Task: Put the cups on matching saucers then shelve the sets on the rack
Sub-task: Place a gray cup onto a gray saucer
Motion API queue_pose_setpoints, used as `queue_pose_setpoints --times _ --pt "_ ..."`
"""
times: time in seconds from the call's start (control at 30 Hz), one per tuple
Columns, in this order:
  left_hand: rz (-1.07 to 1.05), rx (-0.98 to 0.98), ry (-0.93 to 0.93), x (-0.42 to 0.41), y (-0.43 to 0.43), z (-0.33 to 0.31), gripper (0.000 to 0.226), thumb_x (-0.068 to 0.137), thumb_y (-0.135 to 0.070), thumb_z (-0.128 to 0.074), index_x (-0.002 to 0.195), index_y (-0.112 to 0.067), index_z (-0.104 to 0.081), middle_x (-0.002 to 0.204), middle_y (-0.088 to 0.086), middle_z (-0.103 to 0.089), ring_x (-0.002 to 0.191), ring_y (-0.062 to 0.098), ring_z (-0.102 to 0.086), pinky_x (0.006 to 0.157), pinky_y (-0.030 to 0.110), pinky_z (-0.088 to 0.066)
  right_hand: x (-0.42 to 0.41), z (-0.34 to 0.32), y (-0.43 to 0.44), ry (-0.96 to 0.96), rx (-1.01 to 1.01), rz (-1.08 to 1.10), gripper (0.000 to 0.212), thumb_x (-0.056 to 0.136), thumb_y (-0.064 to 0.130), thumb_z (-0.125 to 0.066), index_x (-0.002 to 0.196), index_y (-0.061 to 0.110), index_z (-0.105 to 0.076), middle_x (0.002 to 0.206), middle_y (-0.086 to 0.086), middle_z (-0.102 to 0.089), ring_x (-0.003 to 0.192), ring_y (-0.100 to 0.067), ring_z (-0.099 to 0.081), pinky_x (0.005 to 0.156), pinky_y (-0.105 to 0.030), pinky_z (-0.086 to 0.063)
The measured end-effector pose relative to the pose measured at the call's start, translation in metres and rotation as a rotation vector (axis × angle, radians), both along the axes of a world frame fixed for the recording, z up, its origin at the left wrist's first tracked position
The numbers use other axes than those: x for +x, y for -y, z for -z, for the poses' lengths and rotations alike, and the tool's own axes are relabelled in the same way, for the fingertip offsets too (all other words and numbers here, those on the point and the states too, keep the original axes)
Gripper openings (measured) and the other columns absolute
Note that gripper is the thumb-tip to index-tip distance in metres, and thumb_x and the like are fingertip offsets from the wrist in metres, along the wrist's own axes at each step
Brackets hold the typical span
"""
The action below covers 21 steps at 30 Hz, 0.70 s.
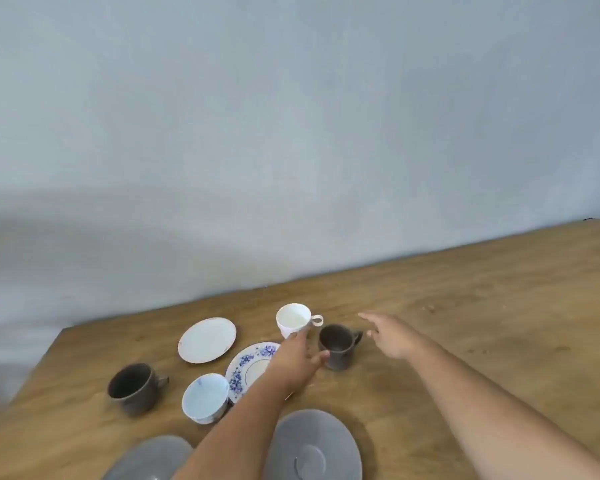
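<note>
My left hand [297, 358] reaches over the blue-flowered saucer [248, 367], its fingertips touching the base of the white cup [293, 318] and its thumb near the small dark grey cup [338, 346]; it holds nothing. My right hand [392, 336] hovers open just right of that grey cup. A plain white saucer [207, 339] lies to the left. A larger dark grey cup [136, 388] and a blue-patterned white cup [205, 398] stand nearer me. Two grey saucers [314, 448] [149, 460] lie at the bottom edge.
The wooden table [482, 306] stands against a pale blue-grey wall [291, 133]. Its left edge runs diagonally near the large grey cup. No rack is in view.
</note>
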<state>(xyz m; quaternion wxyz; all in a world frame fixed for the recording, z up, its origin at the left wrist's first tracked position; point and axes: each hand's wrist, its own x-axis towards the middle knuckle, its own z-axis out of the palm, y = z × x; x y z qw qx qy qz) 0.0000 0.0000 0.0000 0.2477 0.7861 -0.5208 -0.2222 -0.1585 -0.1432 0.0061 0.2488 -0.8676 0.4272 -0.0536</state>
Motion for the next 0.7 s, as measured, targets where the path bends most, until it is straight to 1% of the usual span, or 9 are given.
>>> queue_pose_setpoints --times 0.1,0.23,0.27,0.3,0.33,0.4,0.47,0.6,0.7 --pt "-0.051 -0.052 -0.154 -0.003 0.010 0.015 0.072 0.084 -0.036 -0.066 0.145 -0.020 -0.032 0.145 0.003 -0.048 0.132 0.020 -0.046 0.107 0.030 -0.036 0.000 0.015 0.001 0.075 0.084 0.052 0.046 0.094 0.013 -0.049 0.139 0.016 -0.044 0.145 -0.010 -0.046 0.133 -0.025 -0.044 0.109 -0.027 -0.032" --pt "-0.113 -0.086 -0.302 -0.008 0.020 0.027 0.063 0.081 -0.027 -0.072 0.137 -0.021 -0.044 0.134 -0.001 -0.058 0.124 0.015 -0.053 0.100 0.025 -0.040 0.007 0.034 0.002 0.231 0.167 0.117 0.038 0.091 0.004 -0.051 0.128 0.008 -0.055 0.129 -0.011 -0.060 0.118 -0.024 -0.057 0.103 -0.026 -0.039" --pt "-0.116 -0.103 -0.329 -0.009 0.022 0.027 0.061 0.080 -0.023 -0.074 0.134 -0.022 -0.046 0.131 -0.002 -0.059 0.121 0.013 -0.054 0.098 0.023 -0.040 0.009 0.040 0.004 0.289 0.169 0.136 0.034 0.090 0.002 -0.052 0.123 0.005 -0.059 0.123 -0.013 -0.063 0.112 -0.025 -0.060 0.103 -0.033 -0.043" --pt "-0.125 -0.113 -0.356 -0.009 0.023 0.030 0.060 0.079 -0.020 -0.075 0.133 -0.022 -0.047 0.129 -0.003 -0.060 0.119 0.012 -0.055 0.096 0.022 -0.039 0.011 0.046 0.006 0.336 0.188 0.170 0.030 0.090 0.001 -0.052 0.117 0.004 -0.062 0.116 -0.015 -0.067 0.103 -0.026 -0.064 0.098 -0.038 -0.048" --pt "-0.134 -0.128 -0.381 -0.010 0.025 0.032 0.060 0.079 -0.018 -0.075 0.132 -0.022 -0.048 0.128 -0.003 -0.061 0.117 0.010 -0.055 0.095 0.021 -0.039 0.012 0.050 0.007 0.383 0.221 0.205 0.026 0.090 0.001 -0.052 0.112 0.003 -0.064 0.109 -0.016 -0.068 0.092 -0.026 -0.066 0.090 -0.038 -0.054" --pt "-0.138 -0.146 -0.404 -0.011 0.025 0.032 0.062 0.078 -0.015 -0.076 0.133 -0.021 -0.049 0.127 -0.003 -0.061 0.115 0.009 -0.055 0.094 0.020 -0.040 0.014 0.050 0.004 0.463 0.289 0.263 0.022 0.091 -0.002 -0.049 0.107 -0.001 -0.064 0.100 -0.016 -0.066 0.073 -0.017 -0.063 0.066 -0.020 -0.057" --pt "-0.136 -0.162 -0.416 -0.012 0.025 0.032 0.062 0.077 -0.012 -0.077 0.132 -0.020 -0.050 0.126 -0.003 -0.061 0.117 0.011 -0.056 0.093 0.019 -0.040 0.013 0.045 0.000 0.535 0.326 0.285 0.022 0.091 -0.005 -0.047 0.105 -0.004 -0.064 0.098 -0.016 -0.063 0.069 -0.010 -0.060 0.054 -0.008 -0.050" --pt "-0.114 -0.214 -0.410 -0.014 0.012 0.019 0.063 0.076 -0.014 -0.078 0.132 -0.022 -0.051 0.120 -0.007 -0.062 0.118 0.012 -0.056 0.098 0.023 -0.042 0.003 0.026 -0.018 0.641 0.335 0.281 0.022 0.091 -0.004 -0.048 0.106 -0.002 -0.065 0.096 -0.012 -0.064 0.073 -0.013 -0.062 0.056 -0.005 -0.049" --pt "-0.091 -0.256 -0.400 -0.017 -0.013 0.006 0.059 0.074 -0.015 -0.079 0.127 -0.026 -0.054 0.117 -0.008 -0.065 0.117 0.010 -0.058 0.101 0.028 -0.045 -0.008 0.010 -0.044 0.692 0.330 0.236 0.021 0.091 -0.003 -0.049 0.103 0.002 -0.066 0.090 -0.008 -0.066 0.070 -0.009 -0.063 0.060 -0.005 -0.050"
